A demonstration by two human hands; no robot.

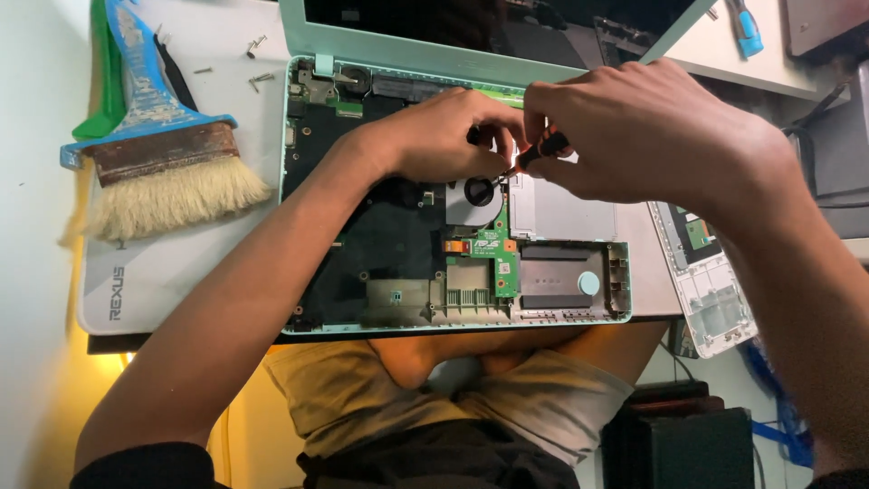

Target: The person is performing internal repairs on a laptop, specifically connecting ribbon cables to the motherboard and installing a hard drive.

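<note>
Pinching a small black-handled screwdriver (541,150), the right hand (634,127) closes narrowly around its handle and angles the tip down toward the middle of the opened laptop base (380,235). The left hand (444,136) sits just beside it, fingers curled tight at the tool's tip; whether it holds anything I cannot tell. Both hands hover over the far half of the mint-green chassis, above the round fan (475,195) and the green circuit board (493,258). A wide paintbrush (163,172) lies far left on the white mat (172,281), with loose screws (258,59) nearby. A removed panel (711,285) rests to the right.
</note>
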